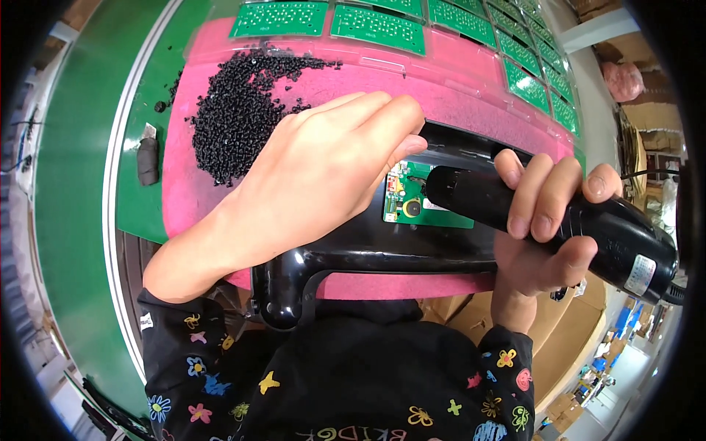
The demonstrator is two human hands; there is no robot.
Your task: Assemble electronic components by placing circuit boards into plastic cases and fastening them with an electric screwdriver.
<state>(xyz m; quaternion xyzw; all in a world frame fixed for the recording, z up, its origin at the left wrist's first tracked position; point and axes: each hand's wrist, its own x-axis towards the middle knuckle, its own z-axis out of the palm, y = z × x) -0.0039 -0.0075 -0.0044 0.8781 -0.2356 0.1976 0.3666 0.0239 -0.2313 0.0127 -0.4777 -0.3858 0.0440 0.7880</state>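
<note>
A black electric screwdriver [471, 192] lies in my right hand [548, 198], its fingers wrapped round the body. The tool's front end hangs over a small green circuit board [448, 219], and its tip cannot be made out. That board sits in a glossy black plastic housing [382, 259] with a stubby leg at its near left. Over the housing's left part reaches my left hand [331, 162], thumb and fingers pinched together beside the board. Whatever they pinch is hidden. Behind this hand spreads a heap of small black screws [239, 110].
A pink mat [471, 92] lies under the housing on a green table [136, 206]. Clear trays with several green circuit boards [379, 28] stand along the far side. At the left is a dark wrapped lump [148, 160]. Cardboard [566, 353] stands at the near right.
</note>
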